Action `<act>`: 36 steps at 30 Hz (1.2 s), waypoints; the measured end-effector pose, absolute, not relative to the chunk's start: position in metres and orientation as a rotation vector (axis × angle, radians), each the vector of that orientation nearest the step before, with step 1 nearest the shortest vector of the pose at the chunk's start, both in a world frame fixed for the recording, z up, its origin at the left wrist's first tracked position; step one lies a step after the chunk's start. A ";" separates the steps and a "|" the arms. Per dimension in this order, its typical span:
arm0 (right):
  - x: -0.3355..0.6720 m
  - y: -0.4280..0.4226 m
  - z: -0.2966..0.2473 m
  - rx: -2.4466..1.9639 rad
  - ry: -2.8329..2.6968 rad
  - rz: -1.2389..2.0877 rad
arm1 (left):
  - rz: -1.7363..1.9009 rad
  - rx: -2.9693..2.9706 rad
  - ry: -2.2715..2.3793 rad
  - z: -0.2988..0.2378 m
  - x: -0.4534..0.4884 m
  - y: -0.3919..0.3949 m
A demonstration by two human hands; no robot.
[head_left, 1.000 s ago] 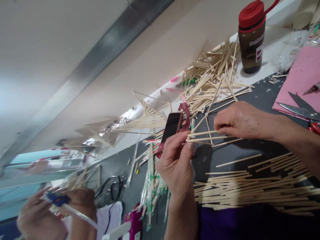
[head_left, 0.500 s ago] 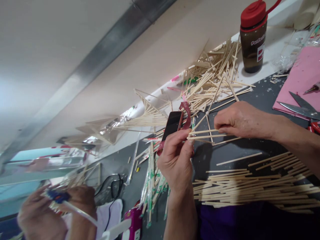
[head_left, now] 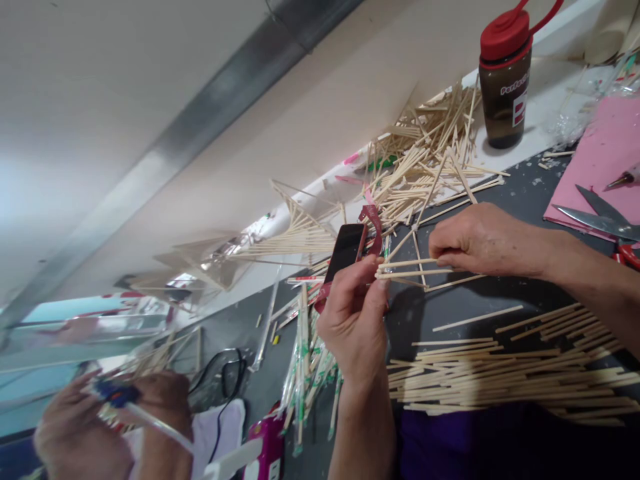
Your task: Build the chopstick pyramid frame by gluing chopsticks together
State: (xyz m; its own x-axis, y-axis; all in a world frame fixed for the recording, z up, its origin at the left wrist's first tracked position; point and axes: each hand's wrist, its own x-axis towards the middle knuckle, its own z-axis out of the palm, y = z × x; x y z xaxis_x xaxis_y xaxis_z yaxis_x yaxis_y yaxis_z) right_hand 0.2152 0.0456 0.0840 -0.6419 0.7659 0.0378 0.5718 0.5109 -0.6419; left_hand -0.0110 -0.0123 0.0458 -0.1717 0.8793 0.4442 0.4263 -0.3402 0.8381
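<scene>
My left hand (head_left: 355, 320) pinches the joined ends of thin wooden sticks (head_left: 410, 273) between thumb and fingertips. These sticks belong to an angular stick frame (head_left: 419, 250) above the dark table. My right hand (head_left: 473, 241) is closed around the other end of one or more of the sticks; its fingers hide the exact grip. Below both hands lies a spread of loose wooden sticks (head_left: 480, 373), with one single stick (head_left: 477, 319) apart from them. Just behind my left hand a phone (head_left: 346, 250) rests beside a dark red strap (head_left: 371, 227).
A heap of sticks (head_left: 430, 147) lies along the wall, near a red-lidded bottle (head_left: 505, 80). Open scissors (head_left: 600, 217) rest by a pink sheet (head_left: 595, 147) at right. Wrapped sticks (head_left: 305, 360) lie left. A co-worker's hands (head_left: 115, 420) hold a blurred blue item at lower left.
Both my hands keep nearly the same grip and place on the stick frame. Only a slight shift of the whole view shows.
</scene>
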 end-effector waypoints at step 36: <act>0.213 0.045 0.079 -1.046 -2.448 0.793 | 1.438 1.800 1.468 0.048 -0.016 -0.012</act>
